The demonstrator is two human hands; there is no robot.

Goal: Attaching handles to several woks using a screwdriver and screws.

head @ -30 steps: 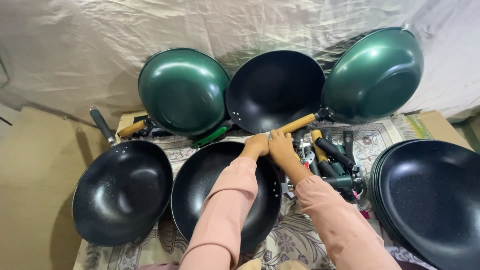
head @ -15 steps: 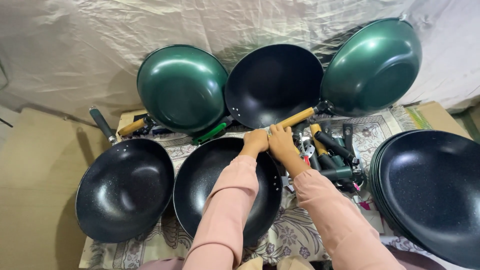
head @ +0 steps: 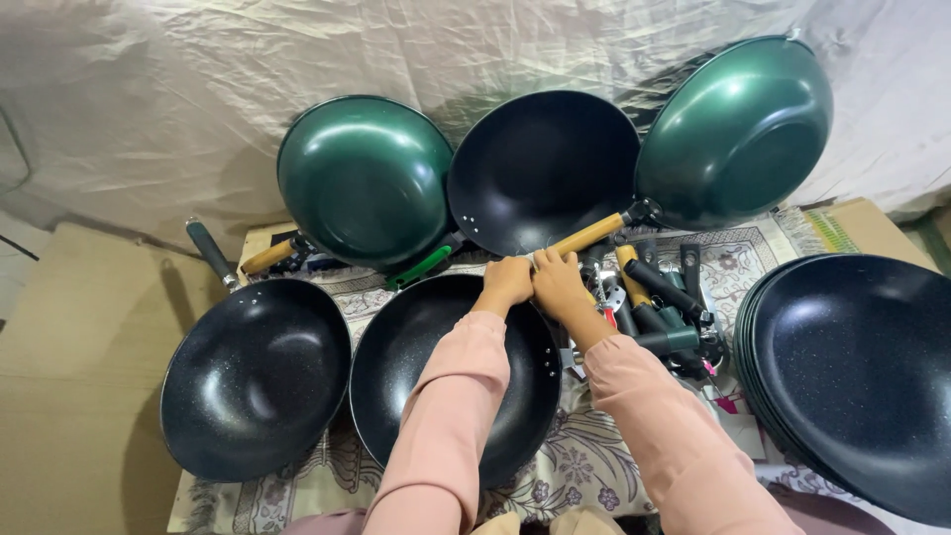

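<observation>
While both my hands meet at the far rim of the black wok (head: 451,381) in front of me, my left hand (head: 507,282) and right hand (head: 557,284) sit side by side, fingers curled around the spot where a handle would join; whether they are clamped tight on the rim or on a fitting there I cannot tell. That wok lies on the patterned cloth (head: 584,466) near the front edge of the desk, bowl up and holding nothing. I judge it stiff, fairly heavy, and slick on its coating, best held at the rim or handle mount. Just left of it sits a speckled black wok with a dark handle (head: 256,376), also with nothing in it. Propped against the backdrop are a green wok (head: 365,180), a black wok with a wooden handle (head: 543,168) and another green wok (head: 738,134). Loose handles (head: 659,302) lie heaped right of my hands, beside a stack of black woks (head: 862,381).
</observation>
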